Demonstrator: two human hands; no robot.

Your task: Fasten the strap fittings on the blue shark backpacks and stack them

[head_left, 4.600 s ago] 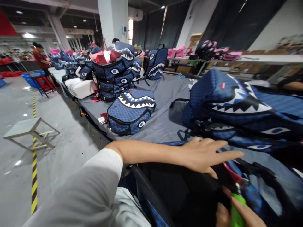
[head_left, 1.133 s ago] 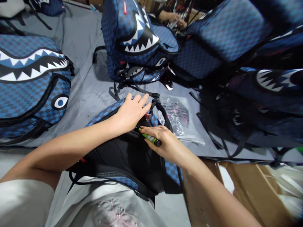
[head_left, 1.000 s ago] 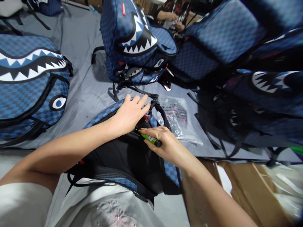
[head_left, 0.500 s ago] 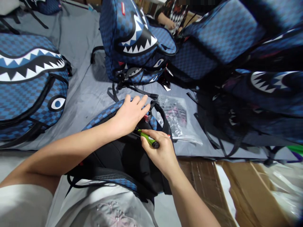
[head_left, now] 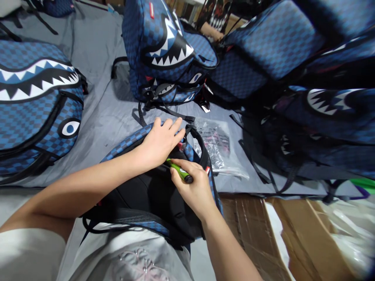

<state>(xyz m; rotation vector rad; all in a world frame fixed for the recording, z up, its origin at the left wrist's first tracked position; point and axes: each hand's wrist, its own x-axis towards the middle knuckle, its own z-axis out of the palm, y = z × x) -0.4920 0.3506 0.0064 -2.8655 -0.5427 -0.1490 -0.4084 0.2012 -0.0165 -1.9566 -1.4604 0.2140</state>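
A black and blue checkered backpack point(head_left: 164, 195) lies at the table's front edge, against my body. My left hand point(head_left: 162, 142) rests flat on its upper part, fingers spread and pointing away from me. In my right hand point(head_left: 195, 183) is a green marker pen point(head_left: 180, 171) with a black end, its front part aimed at the backpack just below my left palm. The pen's tip is hidden, so I cannot tell whether it touches the fabric. A small red tag point(head_left: 181, 145) shows beside my left fingers.
A clear plastic bag point(head_left: 231, 156) lies right of the backpack. Shark-mouth backpacks stand at the left point(head_left: 38, 105), behind point(head_left: 166, 50) and at the right point(head_left: 331, 117) on the grey table cover point(head_left: 99, 97). Cardboard boxes point(head_left: 249, 226) sit below the edge. Another person's arm point(head_left: 212, 32) shows behind.
My right hand and the marker pen have shifted slightly left, toward my left palm. My left hand stays put on the backpack. The other person's arm behind has moved.
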